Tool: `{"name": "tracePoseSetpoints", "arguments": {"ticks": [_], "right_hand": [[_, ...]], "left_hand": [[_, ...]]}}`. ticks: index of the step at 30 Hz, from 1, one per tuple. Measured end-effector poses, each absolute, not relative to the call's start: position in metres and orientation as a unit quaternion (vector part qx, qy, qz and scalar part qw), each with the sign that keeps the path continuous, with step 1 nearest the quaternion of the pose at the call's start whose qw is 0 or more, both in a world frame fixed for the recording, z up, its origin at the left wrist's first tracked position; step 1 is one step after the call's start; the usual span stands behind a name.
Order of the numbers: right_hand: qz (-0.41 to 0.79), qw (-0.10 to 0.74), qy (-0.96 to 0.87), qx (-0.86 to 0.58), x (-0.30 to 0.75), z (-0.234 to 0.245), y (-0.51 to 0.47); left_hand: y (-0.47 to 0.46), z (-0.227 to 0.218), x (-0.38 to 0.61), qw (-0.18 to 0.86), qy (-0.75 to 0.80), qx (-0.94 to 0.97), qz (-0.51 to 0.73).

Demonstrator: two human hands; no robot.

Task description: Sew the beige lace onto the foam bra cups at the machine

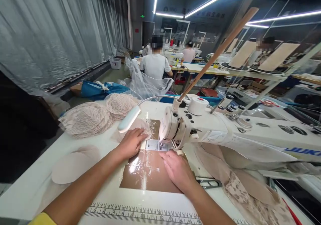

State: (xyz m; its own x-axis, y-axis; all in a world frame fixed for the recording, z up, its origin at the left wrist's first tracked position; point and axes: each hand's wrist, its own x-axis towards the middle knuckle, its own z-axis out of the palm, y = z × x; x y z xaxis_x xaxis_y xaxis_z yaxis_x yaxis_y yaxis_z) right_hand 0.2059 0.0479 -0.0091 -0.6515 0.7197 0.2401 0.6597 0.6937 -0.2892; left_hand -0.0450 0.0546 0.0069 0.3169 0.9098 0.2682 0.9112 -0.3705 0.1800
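Note:
My left hand [131, 141] rests at the left of the needle plate [154, 145], its fingers stretched over the edge of a sheer beige fabric piece [147, 128]. The fingers lie fairly flat and do not visibly grip it. My right hand [175, 168] is on the brown, glossy work surface [142, 174] just before the presser foot [163, 145] of a white sewing machine [170, 123]. Its fingers are together and bent, the tips close to the foot. Whatever they pinch, if anything, is too small to make out.
Stacked lace pieces [86, 119] and smooth beige pieces [69, 166] lie at left. A lamp [129, 119] overhangs the table. Beige lace fabric [240, 188] and a dark flat tool [209, 183] lie at right. A printed ruler [140, 213] runs along the front. People work beyond.

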Motion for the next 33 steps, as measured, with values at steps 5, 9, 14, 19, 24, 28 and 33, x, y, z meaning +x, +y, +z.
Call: {"name": "tracePoseSetpoints", "arguments": {"ticks": [5, 9, 14, 19, 24, 28, 33], "right_hand": [[0.08, 0.186, -0.908, -0.367, 0.208, -0.009, 0.046], [0.071, 0.185, -0.906, -0.373, 0.208, -0.005, 0.044], [0.087, 0.192, -0.899, -0.384, 0.206, -0.003, 0.043], [0.197, 0.3, -0.864, -0.352, 0.21, 0.001, 0.041], [0.247, 0.317, -0.879, -0.256, 0.215, 0.006, 0.036], [0.19, 0.22, -0.925, -0.246, 0.215, 0.005, 0.035], [0.158, 0.182, -0.924, -0.298, 0.21, 0.001, 0.036]], "left_hand": [[-0.002, 0.047, -0.105, 0.018, -0.646, -0.753, -0.125], [-0.055, 0.039, -0.179, 0.027, -0.772, -0.629, -0.086], [-0.093, 0.017, -0.172, -0.149, -0.758, -0.612, -0.172], [-0.067, 0.025, -0.071, -0.31, -0.625, -0.694, -0.177], [-0.011, 0.021, -0.005, -0.278, -0.536, -0.776, -0.18], [0.023, 0.016, 0.001, -0.274, -0.532, -0.778, -0.192], [0.04, 0.015, -0.008, -0.245, -0.556, -0.768, -0.205]]}}
